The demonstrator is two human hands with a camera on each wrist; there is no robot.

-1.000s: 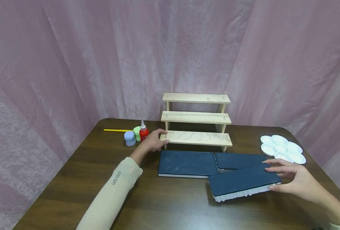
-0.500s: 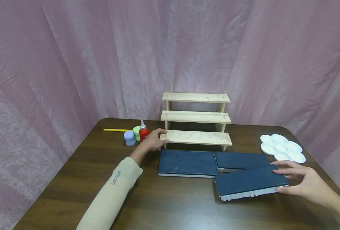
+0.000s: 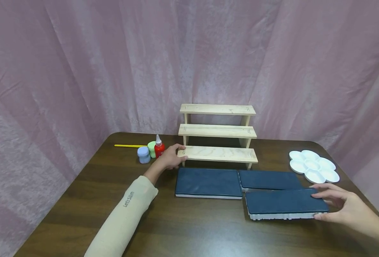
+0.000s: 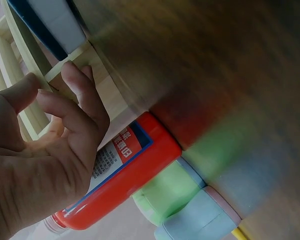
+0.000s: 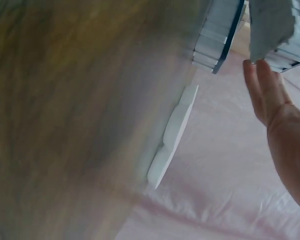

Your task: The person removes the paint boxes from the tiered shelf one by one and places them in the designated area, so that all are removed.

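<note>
My left hand grips the left end of the lowest board of a pale wooden three-step display stand, thumb at the board's front edge. In the left wrist view, the fingers curl at the stand's side panel. My right hand holds a flat box with a dark blue top and white sides by its right end, fingers over the top and thumb at the front side. The right wrist view shows the held box's whitish underside, tilted off the wooden table. Two similar boxes, left and right, lie before the stand.
A red bottle with a pointed nozzle, a green jar and a blue jar stand left of the stand. Behind them lies a yellow stick. A white flower-shaped palette sits at the right. A pink curtain hangs behind.
My right hand has carried the held box to the right, and its front edge now runs nearly straight across instead of slanting. My left hand has stayed on the stand.
</note>
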